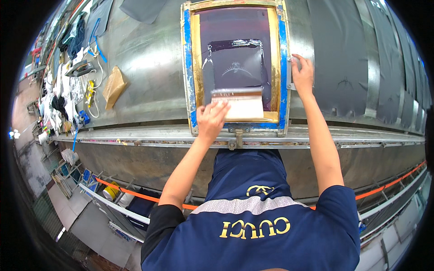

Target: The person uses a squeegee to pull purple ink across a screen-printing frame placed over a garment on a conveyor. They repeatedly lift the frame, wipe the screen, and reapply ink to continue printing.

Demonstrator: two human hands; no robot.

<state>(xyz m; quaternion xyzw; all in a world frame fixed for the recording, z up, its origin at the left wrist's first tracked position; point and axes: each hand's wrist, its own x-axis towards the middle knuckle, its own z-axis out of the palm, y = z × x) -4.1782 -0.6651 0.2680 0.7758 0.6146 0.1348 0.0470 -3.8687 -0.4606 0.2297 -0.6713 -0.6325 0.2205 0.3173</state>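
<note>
A screen frame (283, 45) with blue-taped sides surrounds dark mesh (233, 25), where glossy ink borders a small pale design (235, 68). Near the frame's lower end, my left hand (211, 118) grips a squeegee (244, 105) with a wide pale body, its blade edge against the mesh. My right hand (303, 74) is beside the frame's right side, fingers apart and partly bent, by a small metal fitting (289, 85); whether it touches that fitting is unclear. A clamp (238, 137) sits at the frame's near end.
Dark fabric pieces (343, 63) lie rightward on the long metal table (144, 90). At left are an iron (79, 67), cords, brown paper (115, 86) and piled cloths (61, 104). A rail (167, 137) runs along the near edge, with an orange bar (375, 187) below.
</note>
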